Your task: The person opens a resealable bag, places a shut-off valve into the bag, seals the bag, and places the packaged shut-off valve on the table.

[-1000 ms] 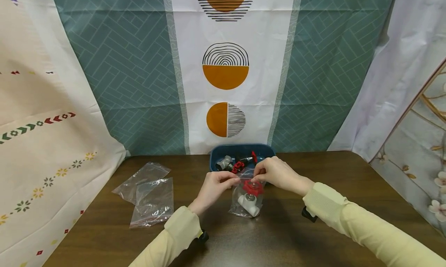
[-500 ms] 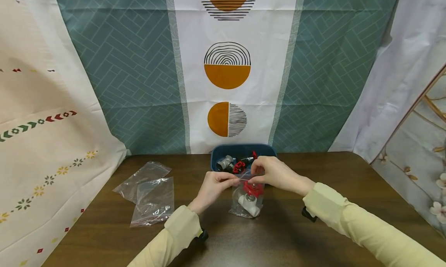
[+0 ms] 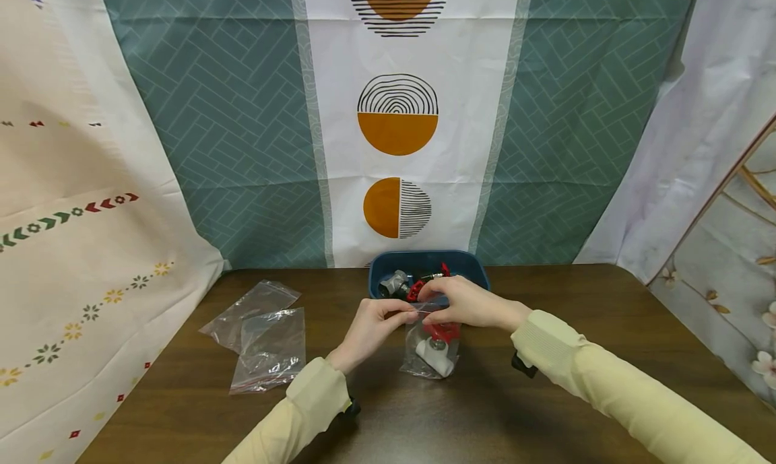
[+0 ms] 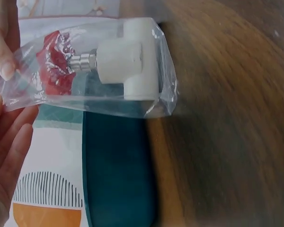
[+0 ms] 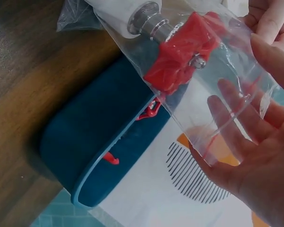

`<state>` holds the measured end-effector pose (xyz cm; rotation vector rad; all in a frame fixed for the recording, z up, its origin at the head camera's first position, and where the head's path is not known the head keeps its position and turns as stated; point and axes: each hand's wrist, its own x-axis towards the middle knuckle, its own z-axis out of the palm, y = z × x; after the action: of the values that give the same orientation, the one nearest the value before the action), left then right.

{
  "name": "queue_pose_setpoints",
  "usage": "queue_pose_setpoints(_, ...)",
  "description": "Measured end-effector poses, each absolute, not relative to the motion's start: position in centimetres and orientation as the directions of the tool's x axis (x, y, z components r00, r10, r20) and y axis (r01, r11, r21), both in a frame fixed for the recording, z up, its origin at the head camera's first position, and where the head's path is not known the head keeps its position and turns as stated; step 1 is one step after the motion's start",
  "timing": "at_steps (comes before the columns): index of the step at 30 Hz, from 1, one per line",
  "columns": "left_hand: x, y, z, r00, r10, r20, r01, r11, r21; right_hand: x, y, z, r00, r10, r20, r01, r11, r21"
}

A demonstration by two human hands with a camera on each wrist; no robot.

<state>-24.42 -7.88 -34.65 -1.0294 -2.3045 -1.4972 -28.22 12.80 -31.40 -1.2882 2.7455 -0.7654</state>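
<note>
A clear zip-lock bag (image 3: 409, 361) hangs upright over the table with a white plastic valve (image 4: 120, 61) inside. The valve has a red handwheel (image 5: 182, 54) at the bag's mouth end and a metal stem. With thumb and forefinger my left hand (image 3: 374, 326) pinches the bag's upper left corner. My right hand (image 3: 475, 304) is at the bag's upper right, thumb in front and fingers behind the film. A gap shows between its thumb and forefinger; in the right wrist view its fingers (image 5: 232, 127) are spread behind the clear plastic, near the red zip line.
Just behind the bag stands a blue bin (image 3: 378, 265) holding several valves, among them a grey metal one (image 3: 395, 283) and ones with red handles. Two flat clear zip bags (image 3: 273, 349) overlap at the left of the wooden table (image 3: 545, 383). Fabric curtains hang behind.
My right hand has moved left along the bag's top, and its thumb and forefinger have spread apart. My left hand keeps its pinch on the corner.
</note>
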Motion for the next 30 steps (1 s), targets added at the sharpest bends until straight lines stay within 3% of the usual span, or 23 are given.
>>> queue_pose_setpoints(6,-26.0,-8.4,-36.6,-0.687,0.477,0.548,0.704,0.251,0.664,-28.4,12.8,-31.8,-0.664,-0.719,0.205,-0.716,0.532,-0.452)
queue_pose_setpoints(13,-26.9,-8.6,-37.8,-0.675,0.441,0.592,0.73,0.279,0.624,-28.2,12.8,-32.2,-0.665,-0.704,0.249,-0.72,0.516,-0.465)
queue_pose_setpoints(22,-24.2,-8.4,-34.7,-0.724,0.427,0.541,0.663,0.215,0.717,-28.3,12.6,-32.5,-0.657,-0.7,0.28,-0.722,0.479,-0.499)
queue_pose_setpoints(30,-24.2,-8.5,-34.8,-0.734,0.432,0.525,0.646,0.203,0.736,-28.3,12.3,-32.9,-0.643,-0.696,0.321,-0.748,0.479,-0.459)
